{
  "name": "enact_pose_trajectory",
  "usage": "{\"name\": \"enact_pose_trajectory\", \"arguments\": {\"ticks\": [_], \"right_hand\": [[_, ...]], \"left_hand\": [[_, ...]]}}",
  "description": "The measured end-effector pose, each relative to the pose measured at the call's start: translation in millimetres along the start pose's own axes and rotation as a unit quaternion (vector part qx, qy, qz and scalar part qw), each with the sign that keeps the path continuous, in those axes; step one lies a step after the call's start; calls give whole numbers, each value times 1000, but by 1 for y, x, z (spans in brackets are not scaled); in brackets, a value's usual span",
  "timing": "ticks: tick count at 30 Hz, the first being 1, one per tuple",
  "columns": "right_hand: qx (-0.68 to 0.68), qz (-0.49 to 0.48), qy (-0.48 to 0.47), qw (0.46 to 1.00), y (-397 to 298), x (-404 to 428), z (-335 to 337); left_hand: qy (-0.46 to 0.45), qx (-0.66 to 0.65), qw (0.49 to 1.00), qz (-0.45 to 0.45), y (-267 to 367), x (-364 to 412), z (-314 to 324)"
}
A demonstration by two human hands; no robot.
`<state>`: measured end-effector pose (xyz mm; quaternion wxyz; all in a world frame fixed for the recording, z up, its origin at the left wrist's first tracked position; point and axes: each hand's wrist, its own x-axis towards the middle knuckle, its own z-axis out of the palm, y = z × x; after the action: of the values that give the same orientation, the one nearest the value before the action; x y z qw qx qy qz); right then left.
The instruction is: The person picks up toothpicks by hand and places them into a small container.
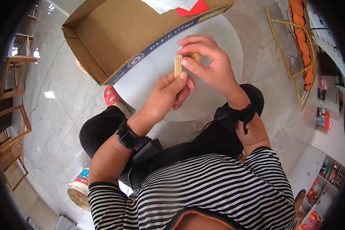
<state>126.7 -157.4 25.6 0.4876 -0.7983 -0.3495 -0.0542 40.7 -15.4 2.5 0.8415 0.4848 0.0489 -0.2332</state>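
Observation:
Over a round white tabletop (pixel 218 43), my left hand (pixel 172 89) grips the lower part of a bundle of thin wooden sticks (pixel 178 63), which stand roughly upright between thumb and fingers. My right hand (pixel 210 57) is at the bundle's upper end, its thumb and fingertips against the sticks. A second group of the sticks (pixel 195 56) fans out behind the right thumb, under the curled fingers; how it is held is partly hidden. Beyond the hands, a shallow open cardboard box (pixel 109 31) with a printed blue side rests on the tabletop.
White plastic or paper (pixel 164 5) and a red item (pixel 194 8) lie at the box's far side. A bucket (pixel 79 192) stands on the floor at the lower left. Wooden chairs (pixel 17 61) line the left; a yellow metal frame (pixel 279 46) stands at the right.

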Motion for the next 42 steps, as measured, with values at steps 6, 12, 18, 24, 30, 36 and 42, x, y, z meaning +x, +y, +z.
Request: {"name": "enact_pose_trajectory", "arguments": {"ticks": [6,12,18,24,30,36,42], "right_hand": [[44,38,-35,998,4,-2,-2],[29,48,-58,997,2,-1,-5],[55,65,103,991,10,5,-18],[-199,-77,58,975,14,6,-15],[-193,-100,80,973,6,7,-11],[-45,-27,9,999,7,0,1],[-31,12,50,998,7,5,-11]], "left_hand": [[0,4,1000,-2,0,0,0],[30,-11,999,10,1,0,0],[41,-17,999,16,-2,1,-2],[39,-27,999,13,-3,2,-1],[42,-13,999,2,-2,2,-1],[27,-7,1000,-4,-3,1,-1],[26,-10,1000,-6,-2,2,0]]}}
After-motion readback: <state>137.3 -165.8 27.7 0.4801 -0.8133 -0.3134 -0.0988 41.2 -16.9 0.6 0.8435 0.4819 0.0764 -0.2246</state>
